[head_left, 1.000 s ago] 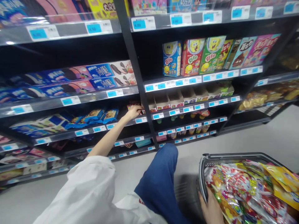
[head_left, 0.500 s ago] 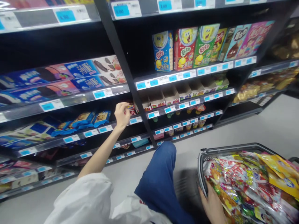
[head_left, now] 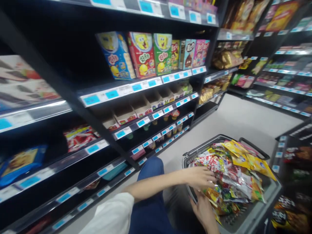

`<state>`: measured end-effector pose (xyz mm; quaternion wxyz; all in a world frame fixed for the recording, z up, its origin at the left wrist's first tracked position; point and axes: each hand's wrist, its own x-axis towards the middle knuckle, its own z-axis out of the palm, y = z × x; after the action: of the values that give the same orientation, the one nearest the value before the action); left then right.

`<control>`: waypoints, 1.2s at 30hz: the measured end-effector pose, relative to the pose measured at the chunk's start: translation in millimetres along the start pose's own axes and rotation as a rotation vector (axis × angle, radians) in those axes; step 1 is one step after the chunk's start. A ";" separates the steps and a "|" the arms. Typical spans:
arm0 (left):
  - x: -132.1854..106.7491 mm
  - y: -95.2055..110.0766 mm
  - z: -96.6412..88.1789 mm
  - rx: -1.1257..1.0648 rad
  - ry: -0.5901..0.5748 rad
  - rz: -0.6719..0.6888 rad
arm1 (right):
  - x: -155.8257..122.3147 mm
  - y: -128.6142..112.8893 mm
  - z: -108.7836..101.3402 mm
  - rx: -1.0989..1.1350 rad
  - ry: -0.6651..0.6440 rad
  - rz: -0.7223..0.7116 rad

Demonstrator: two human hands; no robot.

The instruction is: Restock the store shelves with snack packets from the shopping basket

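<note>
A grey shopping basket stands at the lower right, heaped with shiny snack packets in red, white, yellow and green. Over its near left side reaches my left hand, fingers stretched out and slightly bent, on or just above the packets. I make out nothing held in it. Just below, my right hand grips the basket's near rim, its fingers partly hidden. On a shelf at the left lies a red and white packet, away from both hands.
Boxed snacks with cartoon fronts stand on a shelf ahead. Below them are open cardboard trays. A blue snack packet lies on the left shelf. Black shelving borders the basket's right, and grey floor stretches behind it.
My left hand has left the red and white packet on the shelf and swung right to the basket. The view has turned right. My right hand stays at the basket's rim.
</note>
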<state>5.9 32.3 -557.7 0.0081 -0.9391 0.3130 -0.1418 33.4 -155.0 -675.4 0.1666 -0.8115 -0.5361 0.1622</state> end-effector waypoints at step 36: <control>28.7 -17.0 128.8 -0.377 -0.295 0.214 | -16.4 -33.6 -32.4 0.361 0.092 0.153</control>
<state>72.8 19.6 -672.0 -0.1063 -0.8961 0.4268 0.0592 14.3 -160.9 -630.2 0.3209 -0.8133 -0.4270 0.2308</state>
